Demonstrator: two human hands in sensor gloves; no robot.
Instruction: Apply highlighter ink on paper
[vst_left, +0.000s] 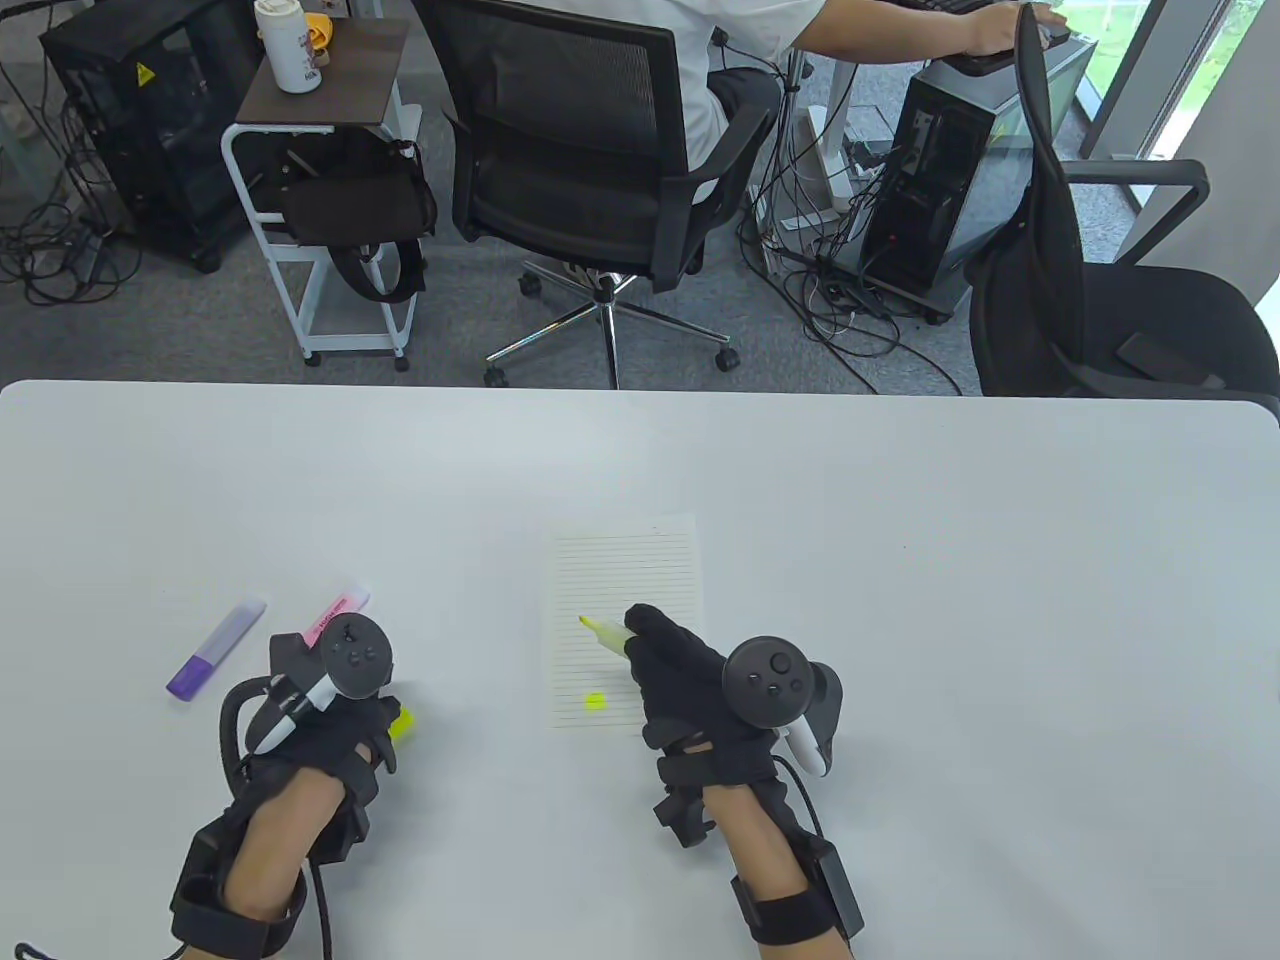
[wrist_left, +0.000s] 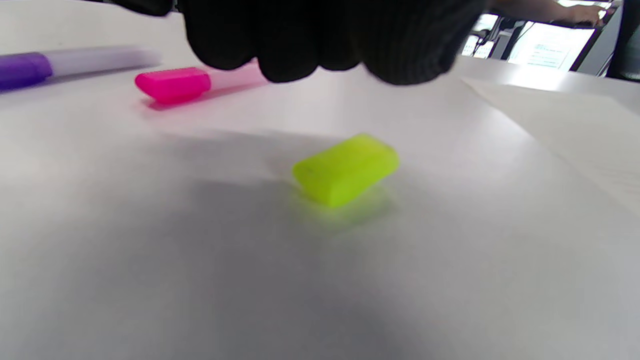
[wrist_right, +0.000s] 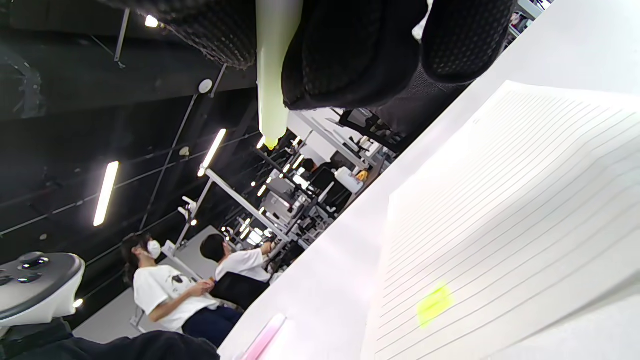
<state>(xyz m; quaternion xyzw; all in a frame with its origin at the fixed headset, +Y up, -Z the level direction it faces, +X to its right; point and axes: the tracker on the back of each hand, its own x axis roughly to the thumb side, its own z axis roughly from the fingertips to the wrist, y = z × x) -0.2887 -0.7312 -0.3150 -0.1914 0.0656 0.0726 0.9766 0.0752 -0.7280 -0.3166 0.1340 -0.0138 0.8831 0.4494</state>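
A lined sheet of paper (vst_left: 660, 570) lies on the white table (vst_left: 900, 560), with a small yellow ink mark (vst_left: 596, 701) near its lower left. My right hand (vst_left: 640, 625) grips an uncapped yellow highlighter (vst_left: 605, 633); its tip points left over the sheet and looks lifted off it. In the right wrist view the highlighter (wrist_right: 272, 75) hangs between my fingers (wrist_right: 350, 55) above the paper (wrist_right: 500, 210) and the mark (wrist_right: 434, 304). My left hand (vst_left: 350, 730) rests on the table, holding nothing. The yellow cap (wrist_left: 346, 168) lies loose below its fingers (wrist_left: 320, 45).
A pink highlighter (vst_left: 340, 605) and a purple highlighter (vst_left: 215, 650) lie left of the paper, beyond my left hand. Both show in the left wrist view, pink (wrist_left: 173, 83) and purple (wrist_left: 30, 67). Office chairs (vst_left: 600, 150) stand past the table's far edge.
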